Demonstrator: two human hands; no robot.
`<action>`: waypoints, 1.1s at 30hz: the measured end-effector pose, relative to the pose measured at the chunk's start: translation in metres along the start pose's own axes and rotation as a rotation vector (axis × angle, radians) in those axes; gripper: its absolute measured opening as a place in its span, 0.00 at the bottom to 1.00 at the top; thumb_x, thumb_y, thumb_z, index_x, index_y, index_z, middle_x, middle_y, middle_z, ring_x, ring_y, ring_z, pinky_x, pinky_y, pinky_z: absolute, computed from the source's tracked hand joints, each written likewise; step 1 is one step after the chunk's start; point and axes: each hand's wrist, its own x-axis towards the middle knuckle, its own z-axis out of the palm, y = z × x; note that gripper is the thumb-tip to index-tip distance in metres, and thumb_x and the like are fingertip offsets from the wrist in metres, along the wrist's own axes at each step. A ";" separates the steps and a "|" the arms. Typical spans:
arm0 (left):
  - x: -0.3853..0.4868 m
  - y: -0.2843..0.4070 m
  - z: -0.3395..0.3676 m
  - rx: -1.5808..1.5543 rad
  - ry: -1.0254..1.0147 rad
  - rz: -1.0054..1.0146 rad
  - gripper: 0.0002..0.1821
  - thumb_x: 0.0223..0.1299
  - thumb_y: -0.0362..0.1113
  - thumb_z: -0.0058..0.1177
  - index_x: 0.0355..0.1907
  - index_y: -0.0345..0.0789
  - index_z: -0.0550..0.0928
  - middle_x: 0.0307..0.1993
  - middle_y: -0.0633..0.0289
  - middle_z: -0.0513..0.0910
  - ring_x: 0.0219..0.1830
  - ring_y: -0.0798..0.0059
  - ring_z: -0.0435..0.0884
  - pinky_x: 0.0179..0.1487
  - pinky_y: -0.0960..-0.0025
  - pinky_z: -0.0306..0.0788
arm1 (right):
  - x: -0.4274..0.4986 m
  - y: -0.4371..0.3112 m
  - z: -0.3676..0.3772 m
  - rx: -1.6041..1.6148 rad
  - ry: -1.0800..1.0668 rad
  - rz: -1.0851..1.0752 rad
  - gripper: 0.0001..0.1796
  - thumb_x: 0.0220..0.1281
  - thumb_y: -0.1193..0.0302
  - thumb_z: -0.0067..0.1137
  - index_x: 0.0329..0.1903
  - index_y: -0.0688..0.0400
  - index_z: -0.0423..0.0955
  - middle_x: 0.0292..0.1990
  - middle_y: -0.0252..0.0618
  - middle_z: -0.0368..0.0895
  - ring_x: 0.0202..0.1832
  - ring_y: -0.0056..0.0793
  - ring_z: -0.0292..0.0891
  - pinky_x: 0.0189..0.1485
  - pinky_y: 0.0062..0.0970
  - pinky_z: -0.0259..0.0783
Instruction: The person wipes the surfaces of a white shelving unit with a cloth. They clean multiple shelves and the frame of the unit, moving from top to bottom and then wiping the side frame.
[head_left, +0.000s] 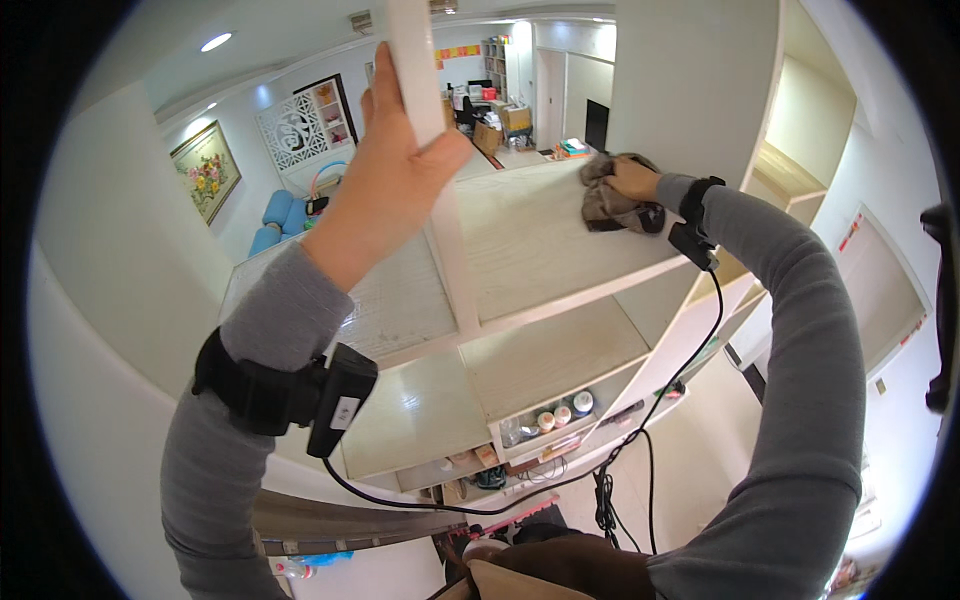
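My left hand (390, 176) grips a white upright post (415, 75) of a tall shelf unit, thumb on one side and fingers on the other. Under my right hand (634, 180) is a bunched grey-brown cloth (619, 210), pressed onto the right part of the top wooden shelf board (525, 225). Its fingers are partly hidden in the folds. A second board (375, 307) lies left of the post's base. Both forearms wear black straps with small black devices, the left device (343, 401) and the right device (694, 244), joined by a black cable (480, 512).
Lower boards (555, 352) sit beneath the top one. Several bottles (562, 416) stand in a low compartment. A tall side panel (690, 82) rises beyond my right hand. The cable hangs in front of the shelves. Past the unit are blue cushions (277, 217) and cardboard boxes (516, 120).
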 end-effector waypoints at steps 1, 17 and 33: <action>-0.001 -0.001 0.000 -0.011 0.002 0.003 0.46 0.51 0.34 0.51 0.67 0.25 0.39 0.57 0.37 0.57 0.56 0.52 0.64 0.62 0.65 0.58 | 0.010 0.007 0.006 0.055 0.105 0.184 0.20 0.58 0.66 0.46 0.52 0.62 0.69 0.50 0.55 0.74 0.51 0.45 0.72 0.55 0.36 0.65; -0.002 0.001 -0.002 0.079 0.043 0.092 0.25 0.60 0.36 0.45 0.60 0.34 0.60 0.44 0.63 0.71 0.39 0.81 0.70 0.39 0.78 0.68 | 0.001 -0.022 -0.013 -0.141 -0.353 0.061 0.24 0.61 0.58 0.40 0.50 0.63 0.72 0.51 0.59 0.71 0.53 0.46 0.70 0.54 0.34 0.66; -0.010 0.022 -0.003 0.056 -0.052 -0.234 0.32 0.56 0.29 0.44 0.63 0.30 0.51 0.53 0.51 0.64 0.50 0.70 0.70 0.52 0.72 0.67 | -0.051 -0.066 0.011 0.221 0.094 -0.331 0.27 0.50 0.76 0.52 0.57 0.53 0.62 0.47 0.51 0.74 0.51 0.49 0.71 0.55 0.37 0.66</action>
